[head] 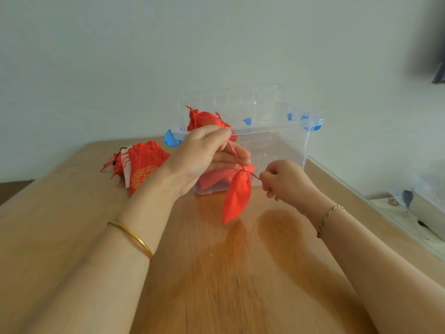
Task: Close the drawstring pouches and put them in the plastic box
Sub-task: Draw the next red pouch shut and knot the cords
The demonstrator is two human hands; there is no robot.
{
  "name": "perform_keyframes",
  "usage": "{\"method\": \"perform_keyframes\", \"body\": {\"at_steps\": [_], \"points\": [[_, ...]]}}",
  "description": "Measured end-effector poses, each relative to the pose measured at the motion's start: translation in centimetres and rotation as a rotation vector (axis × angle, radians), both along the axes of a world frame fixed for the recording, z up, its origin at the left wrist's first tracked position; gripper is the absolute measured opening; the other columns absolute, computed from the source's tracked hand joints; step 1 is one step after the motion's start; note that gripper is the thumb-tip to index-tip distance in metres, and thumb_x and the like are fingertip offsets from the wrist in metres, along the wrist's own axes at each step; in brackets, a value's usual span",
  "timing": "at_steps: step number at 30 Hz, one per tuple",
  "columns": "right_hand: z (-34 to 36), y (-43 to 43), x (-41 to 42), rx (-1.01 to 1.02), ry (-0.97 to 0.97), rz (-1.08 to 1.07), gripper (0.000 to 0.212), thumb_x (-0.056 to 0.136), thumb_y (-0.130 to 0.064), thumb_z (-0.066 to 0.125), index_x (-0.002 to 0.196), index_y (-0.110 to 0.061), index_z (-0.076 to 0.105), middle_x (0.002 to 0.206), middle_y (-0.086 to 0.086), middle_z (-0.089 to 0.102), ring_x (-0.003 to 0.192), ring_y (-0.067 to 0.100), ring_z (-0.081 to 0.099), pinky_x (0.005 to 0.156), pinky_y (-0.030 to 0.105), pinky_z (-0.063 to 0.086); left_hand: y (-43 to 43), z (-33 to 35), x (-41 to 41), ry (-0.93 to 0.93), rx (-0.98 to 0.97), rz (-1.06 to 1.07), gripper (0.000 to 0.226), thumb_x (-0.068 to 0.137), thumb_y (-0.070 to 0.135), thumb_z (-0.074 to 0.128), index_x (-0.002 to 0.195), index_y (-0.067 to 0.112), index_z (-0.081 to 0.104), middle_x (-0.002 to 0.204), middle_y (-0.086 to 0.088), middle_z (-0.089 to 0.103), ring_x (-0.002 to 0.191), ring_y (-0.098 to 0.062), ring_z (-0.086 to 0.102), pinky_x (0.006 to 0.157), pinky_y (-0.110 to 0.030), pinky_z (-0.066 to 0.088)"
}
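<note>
Cinching step. Left hand (207,153) pinches one end of the drawstring (234,155), raised; right hand (281,182) pinches the opposite end, lower & to the right. Hands are apart, pulling in opposed directions so the neck of the red pouch (237,196) gathers shut. The pouch hangs free above the desk (72,213), just in front of the plastic box (277,127). Box already holds finished pouches (204,119), prob. two or more (wall blurs the count). Waiting pile (142,165) lies on the desk at left, near the box.

A red pouch (237,196) is hanging cinched above the bench (216,285).
The left grip (204,153) and right grip (281,179) are each pinching its drawstring (234,154), in front of the plastic box (277,127).
</note>
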State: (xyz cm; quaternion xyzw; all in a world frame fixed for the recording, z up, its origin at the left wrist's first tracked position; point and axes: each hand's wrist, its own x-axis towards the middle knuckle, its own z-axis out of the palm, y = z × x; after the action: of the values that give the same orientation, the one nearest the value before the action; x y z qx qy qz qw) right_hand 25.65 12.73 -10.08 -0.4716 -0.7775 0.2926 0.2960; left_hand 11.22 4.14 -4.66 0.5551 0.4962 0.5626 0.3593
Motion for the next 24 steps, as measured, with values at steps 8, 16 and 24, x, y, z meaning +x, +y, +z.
{"method": "perform_keyframes", "body": {"at_steps": [8,16,24], "points": [[1.5,-1.0,-0.1,-0.042,0.409,0.077,0.019,0.089,-0.01,0.048,0.076,0.0,0.058,0.064,0.006,0.057,0.054,0.015,0.053,0.051,0.026,0.044,0.2,-0.6,-0.4,0.167,-0.143,0.089,0.02,0.093,0.019,0.052,0.08,0.005,0.059,0.068,-0.005,0.061,0.055,-0.009,0.062,0.061,-0.027,0.055],[2.3,-2.4,-0.4,-0.005,0.562,0.249,0.024,0.091,-0.014,0.053,0.08,0.005,0.063,0.066,0.004,0.058,0.054,0.011,0.051,0.049,0.022,0.042,0.1,-1.1,0.1,0.325,-0.251,0.05,0.008,0.081,0.012,0.068,0.074,0.013,0.064,0.054,-0.001,0.057,0.038,-0.003,0.049,0.045,-0.018,0.043],[2.0,-2.0,-0.6,-0.5,0.591,0.339,0.02,0.094,-0.026,0.045,0.094,-0.008,0.055,0.077,0.01,0.062,0.049,0.017,0.053,0.043,0.023,0.037,0.3,-1.3,-0.2,0.266,-0.249,0.039,0.01,0.087,0.016,0.062,0.079,0.01,0.061,0.064,0.0,0.061,0.053,-0.006,0.057,0.045,-0.016,0.044]]}}
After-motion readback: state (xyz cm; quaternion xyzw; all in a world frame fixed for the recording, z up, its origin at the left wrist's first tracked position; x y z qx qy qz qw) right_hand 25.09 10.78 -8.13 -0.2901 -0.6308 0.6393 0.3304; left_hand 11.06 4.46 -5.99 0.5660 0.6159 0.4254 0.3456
